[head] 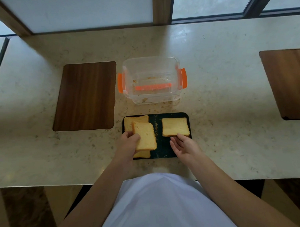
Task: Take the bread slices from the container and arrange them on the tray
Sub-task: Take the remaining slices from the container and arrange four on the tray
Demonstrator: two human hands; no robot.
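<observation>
- The container (151,80) stands on the counter (214,92) just beyond the tray (162,147), lid off. It looks empty of bread: only crumbs and its orange clips show.
- All the bread in view is on or over the tray. One slice (175,126) lies flat at the far right. Another, the far-left slice (130,122), lies flat in the far-left corner. A third, the near slice (142,154), shows only as a corner at the near left, mostly hidden.
- The left hand (130,141) grips the held slice (145,136) by its left edge, thumb on top and fingers beneath; it is tilted above the two left slices, overlapping both.
- The right hand (184,146) is open, fingers spread and loose, holding nothing; its fingertips reach the near edge of the right slice, though whether they touch it I cannot tell.
- Handling, as I judge it: the bread is light and soft, with a firmer crust. It will bend or tear if pinched hard in the crumb, and it sheds crumbs, as the tray and counter show.
- The best hold is at an edge near the crust, fingers spread underneath for support, with light pressure only.
- It is not slippery; a slice can be nudged flat across the tray without lifting.
- The near-right part of the tray is bare, a likely place for the held slice.
</observation>
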